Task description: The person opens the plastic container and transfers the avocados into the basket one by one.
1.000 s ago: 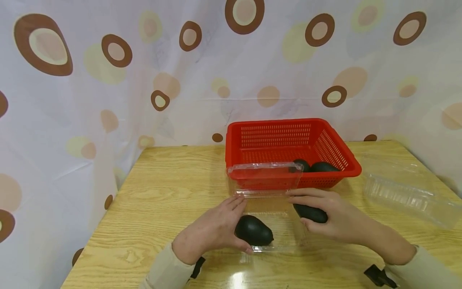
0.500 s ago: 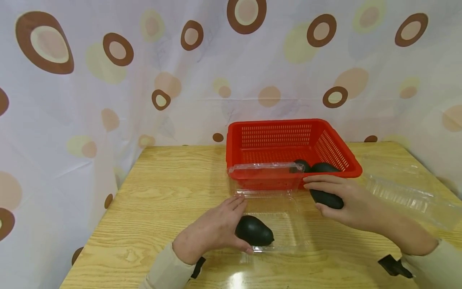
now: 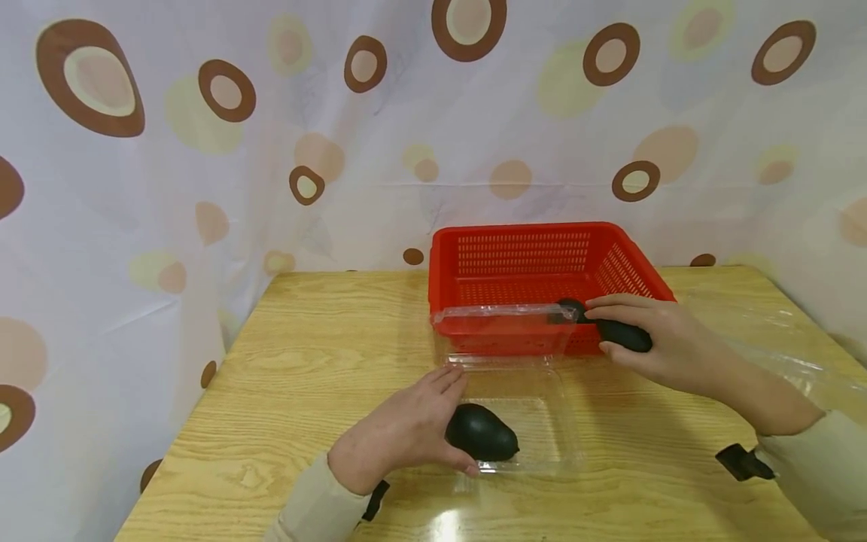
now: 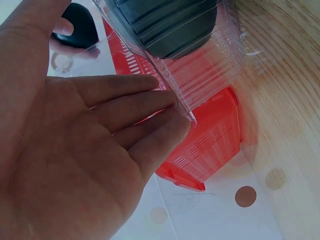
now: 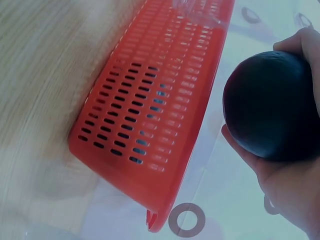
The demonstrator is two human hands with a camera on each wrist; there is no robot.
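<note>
My right hand (image 3: 670,339) grips a dark green avocado (image 3: 625,336) over the near rim of the red basket (image 3: 440,278); the right wrist view shows the avocado (image 5: 270,105) between fingers and thumb, beside the basket wall. A second avocado (image 3: 482,432) lies in a clear plastic clamshell box (image 3: 545,429), its lid (image 3: 501,339) raised towards the basket. My left hand (image 3: 409,421) rests at the box's left side, thumb by the front edge. In the left wrist view its nearly straight fingers (image 4: 135,102) touch the box's edge.
Inside the basket another avocado (image 3: 570,309) shows, partly behind the raised lid. A second clear plastic box (image 3: 806,369) stands open at the right, partly hidden by the right arm. The wooden table (image 3: 325,346) ends at a patterned curtain (image 3: 379,150) behind.
My right hand has carried its avocado from above the clamshell's right side, back and right to the basket rim. The left hand and the avocado in the box stay put.
</note>
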